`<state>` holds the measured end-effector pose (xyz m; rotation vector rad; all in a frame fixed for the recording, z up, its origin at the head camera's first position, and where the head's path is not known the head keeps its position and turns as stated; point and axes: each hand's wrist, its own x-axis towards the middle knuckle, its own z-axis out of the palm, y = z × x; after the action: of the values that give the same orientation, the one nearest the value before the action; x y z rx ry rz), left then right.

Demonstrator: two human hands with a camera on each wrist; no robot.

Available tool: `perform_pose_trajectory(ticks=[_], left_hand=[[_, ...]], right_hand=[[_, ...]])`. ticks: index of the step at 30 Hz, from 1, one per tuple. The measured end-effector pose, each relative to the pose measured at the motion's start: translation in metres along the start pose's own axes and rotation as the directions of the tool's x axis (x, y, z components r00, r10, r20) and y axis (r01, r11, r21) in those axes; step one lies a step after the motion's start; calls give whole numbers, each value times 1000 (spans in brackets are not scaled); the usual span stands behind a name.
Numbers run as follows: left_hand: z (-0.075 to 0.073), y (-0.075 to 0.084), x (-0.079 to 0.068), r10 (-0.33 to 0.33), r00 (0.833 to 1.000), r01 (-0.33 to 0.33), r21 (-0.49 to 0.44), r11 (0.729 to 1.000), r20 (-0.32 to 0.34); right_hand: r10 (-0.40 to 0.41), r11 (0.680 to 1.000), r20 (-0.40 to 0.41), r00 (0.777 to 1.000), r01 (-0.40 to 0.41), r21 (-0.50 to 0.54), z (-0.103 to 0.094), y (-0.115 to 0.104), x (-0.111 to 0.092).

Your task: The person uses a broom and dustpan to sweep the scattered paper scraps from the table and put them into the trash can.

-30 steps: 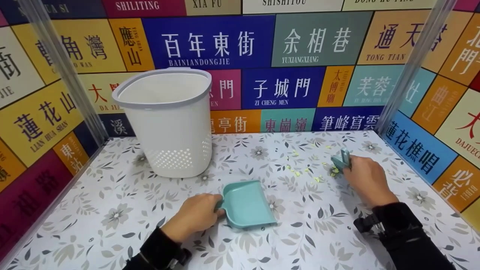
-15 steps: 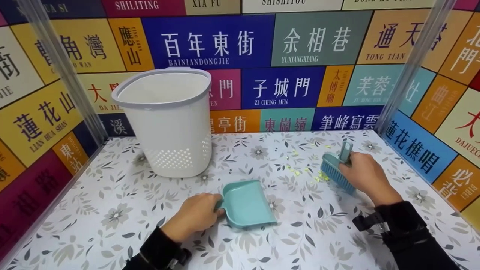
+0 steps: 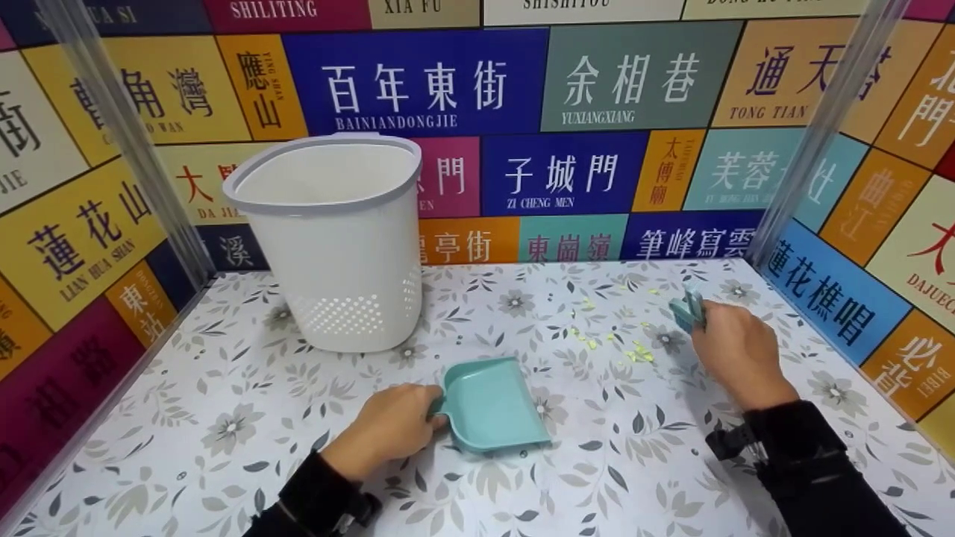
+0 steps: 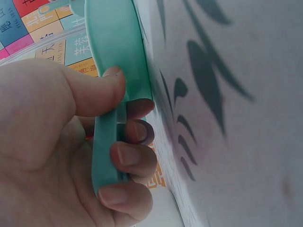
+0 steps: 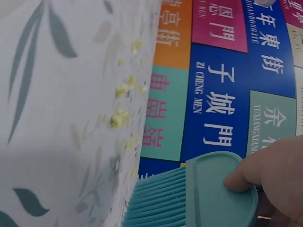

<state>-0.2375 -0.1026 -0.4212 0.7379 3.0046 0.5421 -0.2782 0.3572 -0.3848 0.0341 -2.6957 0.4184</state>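
Left hand (image 3: 392, 429) gripped dustpan (image 3: 494, 406), right hand (image 3: 739, 350) brush (image 5: 218, 189), fingers curled round both; brush-to-tabletop (image 3: 634, 485) contact unclear. Yellow scraps (image 3: 639, 353) lay at dustpan's two o'clock. Likely sweeping step; next stroke called for eight-o'clock push.

The left hand (image 3: 392, 425) grips a dustpan (image 3: 496, 406) on the bench (image 3: 168, 429) (white, printed with grey flowers and leaves). The right hand (image 3: 737, 352) holds a brush (image 3: 694, 304) near scattered yellow scraps (image 3: 639, 353), and a white bin (image 3: 343, 261) stands upright behind the dustpan.
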Motion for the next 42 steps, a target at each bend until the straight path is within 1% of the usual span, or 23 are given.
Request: perform_pose_trajectory(ticks=[7,9,14,21,30,37,42], left_hand=[[1,0,1,-12,1000,12,0,1000,13],[0,0,1,-19,1000,19,1,1000,17],[-1,1,1,-8,1000,8,-3,1000,8],[0,1,1,-4,1000,4,-5,1000,7],[1,-1,0,9,1000,-8,6,1000,-8],[0,0,0,0,1000,0,-1,1000,-4],[0,0,0,-12,1000,12,-7,1000,12]], right_hand=[[-4,1000,24,1000,4,9,12,2,-2],[-14,1000,33,999,14,20,13,0,-2],[-37,999,59,998,35,34,17,-8,-2],[-80,996,60,995,78,34,19,-17,-4],[-142,989,54,988,140,38,19,-29,-5],[-141,990,107,984,137,45,15,-38,-6],[-126,990,143,982,114,84,6,-46,-8]])
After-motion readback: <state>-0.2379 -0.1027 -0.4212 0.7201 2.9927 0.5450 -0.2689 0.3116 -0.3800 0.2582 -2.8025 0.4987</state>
